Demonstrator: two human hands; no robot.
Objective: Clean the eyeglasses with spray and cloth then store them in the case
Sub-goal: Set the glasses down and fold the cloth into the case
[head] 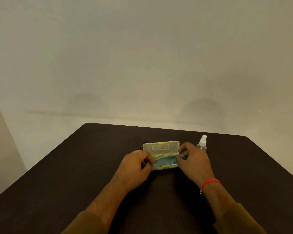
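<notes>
Both hands, left (139, 163) and right (193, 159), pinch the light-blue cloth (165, 160) over the open yellow plastic case (161, 147). Clear spray bottle (202, 144) untouched near bench far-right corner. Judging early: cleaning and storing remain.

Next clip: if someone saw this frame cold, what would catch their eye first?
Probably the open pale yellow plastic eyeglass case at the middle of the dark brown table, its lid standing up and a light blue cloth lying in its tray. The left hand and right hand each grip an end of that cloth. A small clear spray bottle stands upright just right of the case, behind the right hand.
</notes>
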